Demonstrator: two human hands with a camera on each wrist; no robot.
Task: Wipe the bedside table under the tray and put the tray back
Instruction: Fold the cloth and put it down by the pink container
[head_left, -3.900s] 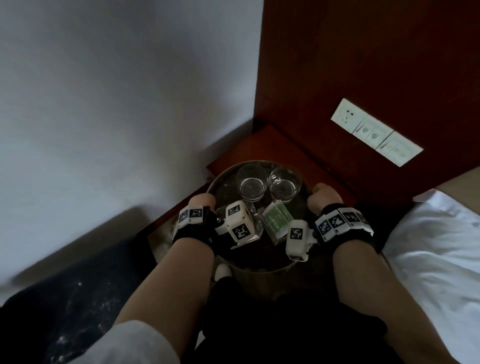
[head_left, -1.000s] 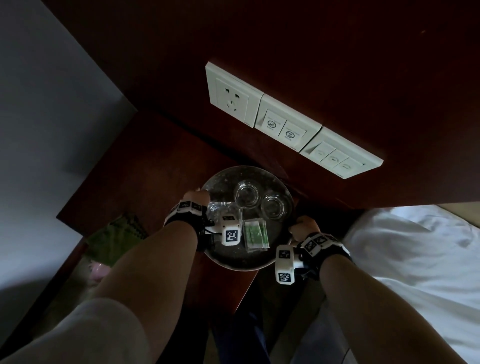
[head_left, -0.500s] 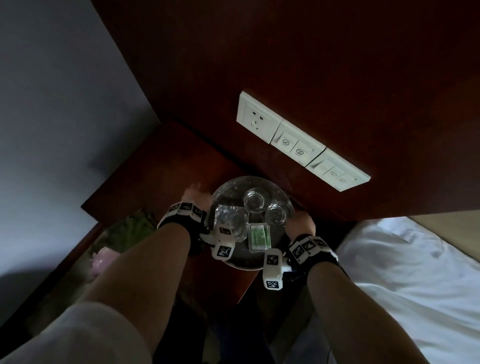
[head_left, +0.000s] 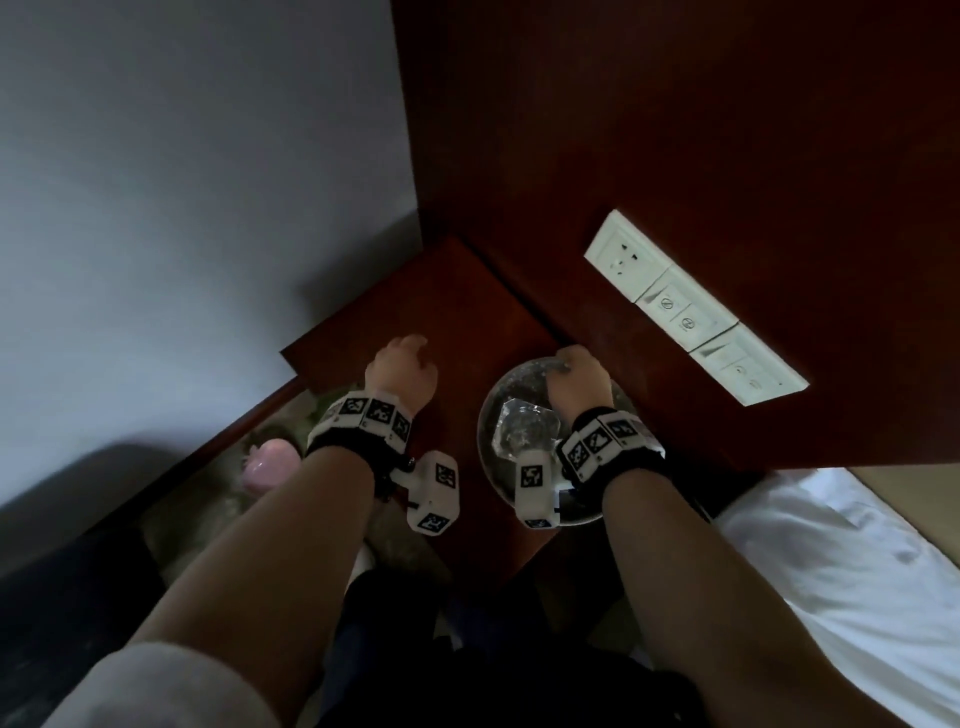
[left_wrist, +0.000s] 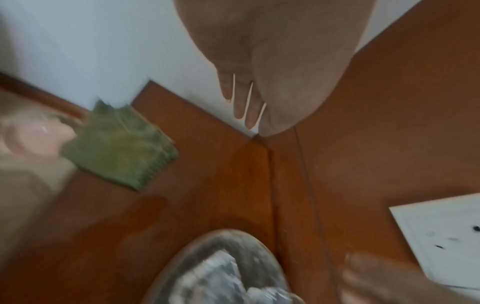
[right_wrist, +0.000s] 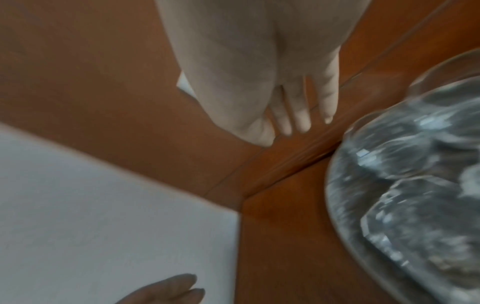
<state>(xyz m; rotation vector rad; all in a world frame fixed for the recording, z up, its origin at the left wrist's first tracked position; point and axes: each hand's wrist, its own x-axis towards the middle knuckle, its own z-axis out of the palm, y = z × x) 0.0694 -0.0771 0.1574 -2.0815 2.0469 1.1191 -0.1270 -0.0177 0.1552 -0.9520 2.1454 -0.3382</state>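
The round glass tray (head_left: 488, 467) sits on the right part of the dark wooden bedside table (head_left: 457, 312), close to the headboard, with a clear glass piece (head_left: 524, 431) on it. My right hand (head_left: 576, 384) hovers over the tray's far rim. In the right wrist view its fingers (right_wrist: 301, 115) are straight and empty, with the tray (right_wrist: 337, 185) beside them. My left hand (head_left: 402, 364) is over the bare table left of the tray. Its fingers (left_wrist: 249, 111) are straight and hold nothing, and the tray (left_wrist: 182, 257) lies below them in that view.
A green cloth (left_wrist: 116, 148) lies past the table's left edge, next to a pink object (head_left: 270, 462). A white socket and switch panel (head_left: 691, 306) is on the headboard behind the tray. The bed's white sheet (head_left: 857, 571) is at the right, and a pale wall at the left.
Both hands held the tray by its sides before; now it rests on the table and both have let go. The left hand moved left; the right moved to the far rim.
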